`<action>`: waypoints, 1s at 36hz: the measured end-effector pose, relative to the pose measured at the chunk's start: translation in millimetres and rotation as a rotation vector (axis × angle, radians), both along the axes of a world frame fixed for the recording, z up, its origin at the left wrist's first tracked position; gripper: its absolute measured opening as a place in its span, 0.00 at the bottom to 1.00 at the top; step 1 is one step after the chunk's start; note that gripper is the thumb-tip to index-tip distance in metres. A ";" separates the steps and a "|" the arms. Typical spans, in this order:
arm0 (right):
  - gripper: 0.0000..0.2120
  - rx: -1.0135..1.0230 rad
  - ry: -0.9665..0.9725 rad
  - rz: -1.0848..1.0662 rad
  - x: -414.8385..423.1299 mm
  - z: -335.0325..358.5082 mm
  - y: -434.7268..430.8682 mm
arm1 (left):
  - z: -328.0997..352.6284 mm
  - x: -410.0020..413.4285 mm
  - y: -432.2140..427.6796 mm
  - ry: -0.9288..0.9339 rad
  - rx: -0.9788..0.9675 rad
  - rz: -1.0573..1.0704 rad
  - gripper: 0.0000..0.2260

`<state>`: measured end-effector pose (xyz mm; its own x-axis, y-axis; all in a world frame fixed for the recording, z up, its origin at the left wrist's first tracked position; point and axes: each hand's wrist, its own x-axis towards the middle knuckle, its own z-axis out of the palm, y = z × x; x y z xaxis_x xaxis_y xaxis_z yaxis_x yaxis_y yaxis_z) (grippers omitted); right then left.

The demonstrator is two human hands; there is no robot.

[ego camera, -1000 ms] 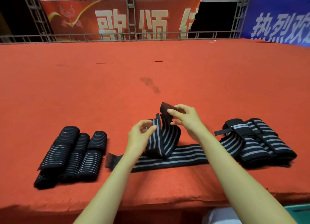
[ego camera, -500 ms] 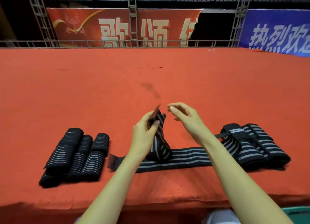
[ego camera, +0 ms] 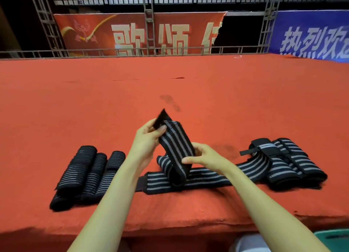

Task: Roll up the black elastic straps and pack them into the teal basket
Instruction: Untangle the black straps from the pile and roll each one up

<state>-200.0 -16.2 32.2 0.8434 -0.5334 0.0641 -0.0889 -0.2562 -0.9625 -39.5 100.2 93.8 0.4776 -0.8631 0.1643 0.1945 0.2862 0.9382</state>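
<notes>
A long black strap with grey stripes (ego camera: pixel 205 177) lies across the red surface near its front edge. One end is lifted and folded over. My left hand (ego camera: pixel 146 140) pinches the strap's plain black tip at the top. My right hand (ego camera: pixel 204 155) grips the folded part lower down, thumb in front. Three rolled straps (ego camera: pixel 88 174) lie side by side on the left. More folded straps (ego camera: pixel 289 161) are piled on the right. A corner of the teal basket (ego camera: pixel 334 236) shows at the bottom right, below the surface's edge.
The red carpeted platform (ego camera: pixel 170 85) stretches far back to a metal railing (ego camera: pixel 170 50) with red and blue banners behind it. A dark stain (ego camera: pixel 170 101) marks the carpet beyond my hands. Something white (ego camera: pixel 247 242) sits below the front edge.
My left hand has taken the strap's black tip and raised it. My right hand, which had let go of the strap, came down and gripped the folded part.
</notes>
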 end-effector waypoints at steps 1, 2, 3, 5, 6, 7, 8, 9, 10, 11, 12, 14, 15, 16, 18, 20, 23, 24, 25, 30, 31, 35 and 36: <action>0.15 -0.018 -0.015 -0.054 -1.2 0.9 -1.9 | -4.0 3.5 -1.4 0.019 0.011 0.089 0.10; 0.14 -0.058 -0.023 -0.137 -2.9 2.1 -6.7 | -8.8 7.9 -2.7 0.015 0.032 0.173 0.10; 0.14 -0.128 -0.013 -0.215 -5.3 5.6 -12.4 | -14.7 10.6 -3.5 0.002 0.049 0.232 0.09; 0.15 -0.377 0.063 -0.368 -11.4 20.9 -21.3 | -28.9 13.2 -3.6 -0.007 0.072 0.293 0.08; 0.16 -0.528 0.109 -0.427 -14.9 30.4 -25.0 | -35.7 12.7 -3.6 -0.008 0.081 0.309 0.08; 0.17 -0.666 0.135 -0.470 -17.9 40.9 -26.7 | -41.7 12.3 -3.8 -0.010 0.084 0.331 0.08; 0.18 -0.784 0.160 -0.497 -19.7 50.4 -27.4 | -46.4 12.1 -3.7 -0.026 0.088 0.366 0.08; 0.18 -0.888 0.179 -0.511 -19.6 58.9 -25.9 | -50.1 11.9 -4.1 -0.050 0.093 0.406 0.08; 0.19 -0.969 0.210 -0.514 -17.8 62.9 -25.3 | -54.3 12.9 -3.8 -0.091 0.109 0.448 0.08; 0.20 -1.045 0.243 -0.500 -14.9 63.3 -24.6 | -58.4 14.6 -2.9 -0.166 0.138 0.496 0.08; 0.20 -1.113 0.286 -0.471 -11.9 60.1 -22.6 | -63.1 17.7 -1.2 -0.272 0.184 0.553 0.08; 0.21 -1.184 0.389 -0.385 -8.0 42.7 -19.3 | -73.3 27.1 4.8 -0.497 0.264 0.670 0.08; 0.21 -1.174 0.447 -0.345 -7.2 31.4 -18.1 | -79.5 33.4 7.7 -0.582 0.290 0.708 0.08; 0.22 -1.153 0.518 -0.306 -7.8 20.0 -17.4 | -85.1 39.0 10.9 -0.643 0.321 0.719 0.09; 0.22 -1.147 0.658 -0.231 -11.3 1.0 -17.6 | -94.9 46.5 17.6 -0.694 0.403 0.689 0.08; 0.25 -1.132 0.732 -0.190 -17.7 -11.7 -19.8 | -104.4 48.8 24.9 -0.728 0.476 0.655 0.07; 0.30 -1.089 0.806 -0.172 -27.1 -14.0 -26.9 | -116.4 48.0 33.0 -0.730 0.531 0.661 0.10; 0.30 -1.090 0.850 -0.184 -29.4 -11.3 -29.8 | -118.6 47.5 34.4 -0.723 0.547 0.667 0.11; 0.29 -1.099 0.905 -0.208 -30.7 -7.7 -33.1 | -120.5 47.5 35.4 -0.718 0.560 0.676 0.12; 0.17 -1.041 1.063 -0.340 -39.3 5.3 -51.5 | -120.3 49.2 35.5 -0.705 0.569 0.714 0.11; 0.16 -1.025 1.052 -0.365 -41.3 5.6 -53.0 | -119.8 49.2 35.5 -0.713 0.567 0.711 0.11; 0.11 -1.153 0.846 -0.607 -47.8 8.2 -57.8 | -117.0 41.7 32.8 -0.753 0.532 0.674 0.12; 0.10 -1.196 0.760 -0.674 -48.8 11.2 -57.7 | -115.9 38.5 31.3 -0.756 0.525 0.665 0.12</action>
